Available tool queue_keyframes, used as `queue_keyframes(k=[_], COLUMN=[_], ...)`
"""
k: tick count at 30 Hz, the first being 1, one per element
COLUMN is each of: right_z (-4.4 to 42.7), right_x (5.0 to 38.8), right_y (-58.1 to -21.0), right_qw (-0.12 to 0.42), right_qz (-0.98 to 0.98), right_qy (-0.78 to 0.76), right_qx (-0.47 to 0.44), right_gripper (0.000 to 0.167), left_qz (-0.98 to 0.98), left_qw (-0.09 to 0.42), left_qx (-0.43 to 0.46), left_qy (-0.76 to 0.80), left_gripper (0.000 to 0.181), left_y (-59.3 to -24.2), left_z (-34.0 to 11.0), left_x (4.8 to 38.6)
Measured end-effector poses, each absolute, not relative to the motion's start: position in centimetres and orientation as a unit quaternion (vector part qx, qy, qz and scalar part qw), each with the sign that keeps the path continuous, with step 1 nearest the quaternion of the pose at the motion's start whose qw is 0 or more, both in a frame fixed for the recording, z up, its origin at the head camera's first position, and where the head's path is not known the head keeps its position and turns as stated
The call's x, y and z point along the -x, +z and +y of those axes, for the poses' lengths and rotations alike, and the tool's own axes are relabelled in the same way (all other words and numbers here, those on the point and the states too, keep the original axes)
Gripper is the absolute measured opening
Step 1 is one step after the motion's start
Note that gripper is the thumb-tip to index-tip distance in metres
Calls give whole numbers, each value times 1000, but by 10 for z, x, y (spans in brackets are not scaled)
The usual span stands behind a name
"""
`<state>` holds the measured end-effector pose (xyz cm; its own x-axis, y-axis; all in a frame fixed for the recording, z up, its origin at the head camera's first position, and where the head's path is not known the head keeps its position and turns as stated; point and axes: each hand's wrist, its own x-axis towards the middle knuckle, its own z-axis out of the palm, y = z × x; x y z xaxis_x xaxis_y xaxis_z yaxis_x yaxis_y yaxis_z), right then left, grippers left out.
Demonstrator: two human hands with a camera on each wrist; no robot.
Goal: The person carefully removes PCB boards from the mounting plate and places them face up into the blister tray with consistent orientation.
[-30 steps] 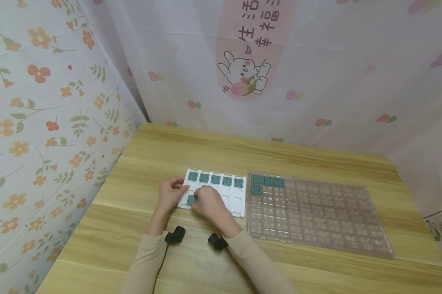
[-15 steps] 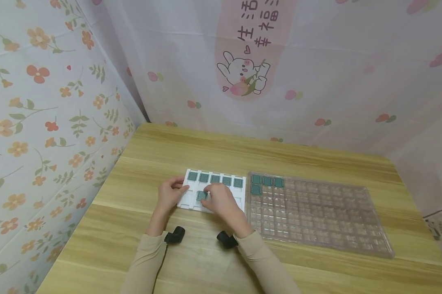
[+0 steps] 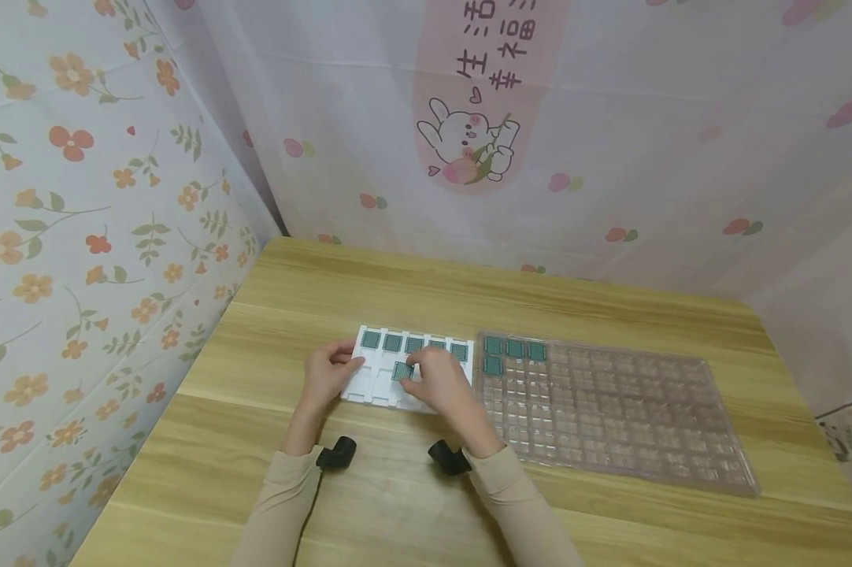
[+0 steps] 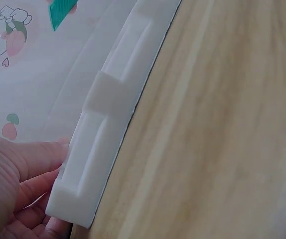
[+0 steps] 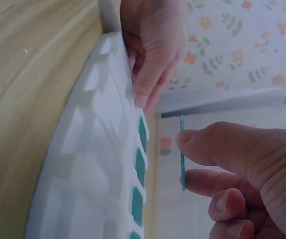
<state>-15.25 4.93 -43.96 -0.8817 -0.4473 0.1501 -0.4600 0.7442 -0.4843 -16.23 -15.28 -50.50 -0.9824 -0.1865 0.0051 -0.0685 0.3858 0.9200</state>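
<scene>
Five green chips point(image 3: 392, 343) sit in a row along the twelve o'clock side of a white tray point(image 3: 362, 384), seen in the head view. The person's left hand point(image 3: 327, 372) grips that tray by its nine o'clock end, while the right hand point(image 3: 442, 382) pinches a loose chip point(image 3: 401, 371) over the tray's middle. Just beside, at three o'clock, a clear tray point(image 3: 610, 409) lies on the wooden table point(image 3: 369, 520), with four more chips point(image 3: 514, 349) near its ten o'clock corner.

In the left wrist view, that hand comes in at eight o'clock, thumb and fingers closed round the white tray's end. A rabbit-print curtain point(image 4: 38, 94) hangs at ten.

In the right wrist view, the pinched chip stands edge-on between thumb and finger, in the air and apart from the tray; a flowery curtain point(image 5: 242, 64) shows at one o'clock.
</scene>
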Motion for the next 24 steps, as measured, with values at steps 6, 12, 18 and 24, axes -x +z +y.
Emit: queue_keyframes(k=[6,12,18,24], right_z=[58,66,74,84], right_x=[154,155,156,155], right_y=[-438,-435,-435,-435], right_qw=[14,16,21,17], right_qz=[-935,-937,-937,-938], right_qy=[270,270,271,273], right_qx=[-231,-223,-219,-212], right_gripper=[23,23,23,24], left_qz=[-831,-831,-829,-827], left_qw=[53,58,62,61], left_qx=[-80,-79,-73,-75], left_qy=[-547,-548,-550,-554], left_gripper=[28,28,28,28], left_y=[-505,-504,-503,-504], left_z=[-152,-152,-152,-152], left_x=[162,162,161,161])
